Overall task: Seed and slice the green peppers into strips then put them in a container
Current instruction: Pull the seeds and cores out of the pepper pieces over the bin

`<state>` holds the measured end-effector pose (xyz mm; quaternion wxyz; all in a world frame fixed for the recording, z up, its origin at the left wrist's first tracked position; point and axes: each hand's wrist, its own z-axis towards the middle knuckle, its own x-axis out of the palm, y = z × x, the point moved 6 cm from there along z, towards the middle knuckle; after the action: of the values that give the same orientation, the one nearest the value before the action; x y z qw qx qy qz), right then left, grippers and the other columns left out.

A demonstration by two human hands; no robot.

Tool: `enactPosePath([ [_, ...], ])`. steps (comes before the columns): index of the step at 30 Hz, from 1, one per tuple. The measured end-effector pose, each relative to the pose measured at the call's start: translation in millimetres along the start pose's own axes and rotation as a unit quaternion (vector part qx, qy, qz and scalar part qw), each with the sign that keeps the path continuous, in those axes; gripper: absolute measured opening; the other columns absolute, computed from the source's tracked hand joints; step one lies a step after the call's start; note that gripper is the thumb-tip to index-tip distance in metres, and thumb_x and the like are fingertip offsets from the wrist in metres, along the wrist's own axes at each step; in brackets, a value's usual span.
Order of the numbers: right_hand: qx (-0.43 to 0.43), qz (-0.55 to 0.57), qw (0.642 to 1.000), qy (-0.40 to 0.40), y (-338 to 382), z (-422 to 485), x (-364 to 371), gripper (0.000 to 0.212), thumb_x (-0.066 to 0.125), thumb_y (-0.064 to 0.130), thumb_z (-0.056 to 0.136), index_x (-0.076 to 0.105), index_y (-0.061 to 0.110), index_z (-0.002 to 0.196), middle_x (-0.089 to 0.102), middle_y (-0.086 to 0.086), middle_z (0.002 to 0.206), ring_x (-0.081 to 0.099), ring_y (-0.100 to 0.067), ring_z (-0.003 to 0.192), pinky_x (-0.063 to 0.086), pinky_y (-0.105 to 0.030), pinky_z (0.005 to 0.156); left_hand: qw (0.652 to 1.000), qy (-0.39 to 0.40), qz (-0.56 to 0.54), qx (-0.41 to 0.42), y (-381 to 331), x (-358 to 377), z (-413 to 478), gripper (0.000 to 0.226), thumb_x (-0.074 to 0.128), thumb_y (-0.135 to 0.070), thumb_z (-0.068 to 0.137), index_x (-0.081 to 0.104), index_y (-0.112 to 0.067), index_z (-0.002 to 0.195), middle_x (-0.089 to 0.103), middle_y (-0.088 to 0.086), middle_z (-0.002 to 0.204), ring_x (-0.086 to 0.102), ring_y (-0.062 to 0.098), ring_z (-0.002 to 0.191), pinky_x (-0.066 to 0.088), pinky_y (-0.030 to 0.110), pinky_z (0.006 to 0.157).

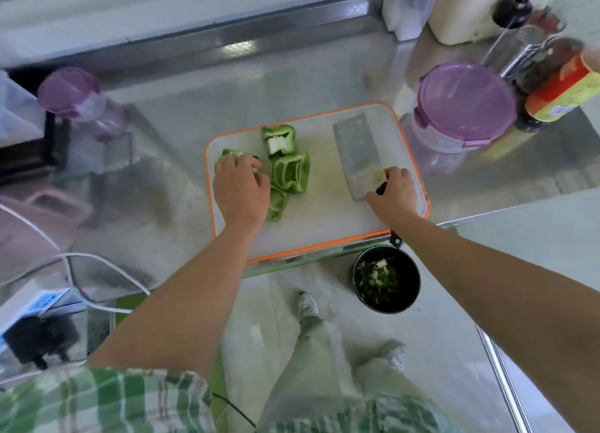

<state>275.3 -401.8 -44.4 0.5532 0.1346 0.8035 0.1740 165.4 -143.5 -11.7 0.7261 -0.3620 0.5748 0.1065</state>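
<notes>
R hand (394, 194) hides knife handle (380, 189), L hand (240, 192) pepper (238, 154)

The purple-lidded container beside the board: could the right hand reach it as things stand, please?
Probably yes. The container stands just right of the board, nothing between it and the right hand; but that hand grips the cleaver, which it should release first.

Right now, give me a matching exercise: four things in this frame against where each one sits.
1 cleaver
2 left hand
3 black bucket
4 purple-lidded container

A on the floor, scraps inside
B flat on the right side of the cutting board
C right of the board, lid on
D on a pepper piece at the board's left

Pairs: 1-B, 2-D, 3-A, 4-C
</notes>
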Motion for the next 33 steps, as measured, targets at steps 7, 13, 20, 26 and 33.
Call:
enactPosePath([
  [7, -0.021, -0.024, 0.999, -0.043, 10, 9, 8, 0.058, 0.059, 0.014, 0.080, 0.040, 0.006, 0.135, 0.042, -0.016, 0.131, 0.038, -0.034, 0.122, 0.032, -0.038, 0.099, 0.988, 0.002, 0.131, 0.081, -1, 4, 35, 0.015, 0.065, -0.020, 0.080, 0.074, -0.022, 0.091, 0.052, 0.009, 0.107, 0.044, 0.036, 0.107, 0.035, 0.042, 0.086],
  [13, -0.181, 0.016, 0.978, -0.103, 72, 14, 19, 0.047, 0.061, 0.013, 0.074, 0.055, 0.006, 0.121, 0.052, -0.016, 0.113, 0.049, -0.035, 0.104, 0.042, -0.045, 0.087, 0.974, 0.060, 0.198, 0.088, -8, 21, 64, 0.022, 0.064, -0.034, 0.082, 0.076, -0.022, 0.095, 0.057, 0.007, 0.108, 0.041, 0.033, 0.112, 0.031, 0.041, 0.087],
  [20, -0.217, 0.048, 0.973, 0.064, 116, 28, 59, 0.045, 0.063, 0.017, 0.084, 0.052, 0.017, 0.128, 0.049, -0.009, 0.119, 0.056, -0.026, 0.100, 0.048, -0.042, 0.087, 0.962, 0.113, 0.246, 0.047, -9, 36, 79, 0.014, 0.061, -0.022, 0.086, 0.074, -0.020, 0.091, 0.065, 0.004, 0.096, 0.044, 0.029, 0.110, 0.030, 0.037, 0.084],
  [26, -0.216, 0.044, 0.973, 0.073, 115, 36, 59, 0.032, 0.066, 0.017, 0.082, 0.059, 0.015, 0.114, 0.053, -0.008, 0.109, 0.056, -0.026, 0.095, 0.049, -0.044, 0.084, 0.951, 0.118, 0.283, 0.047, -9, 46, 84, 0.013, 0.057, -0.015, 0.091, 0.070, -0.015, 0.091, 0.063, 0.004, 0.094, 0.046, 0.028, 0.108, 0.029, 0.036, 0.080],
  [33, -0.265, 0.085, 0.959, 0.058, 133, 39, 47, 0.059, 0.065, 0.022, 0.074, 0.048, 0.019, 0.129, 0.044, -0.005, 0.127, 0.051, -0.024, 0.112, 0.049, -0.044, 0.087, 0.946, 0.167, 0.269, 0.068, -7, 50, 90, 0.018, 0.059, -0.022, 0.090, 0.068, -0.014, 0.103, 0.062, 0.007, 0.108, 0.044, 0.029, 0.115, 0.034, 0.036, 0.085],
])
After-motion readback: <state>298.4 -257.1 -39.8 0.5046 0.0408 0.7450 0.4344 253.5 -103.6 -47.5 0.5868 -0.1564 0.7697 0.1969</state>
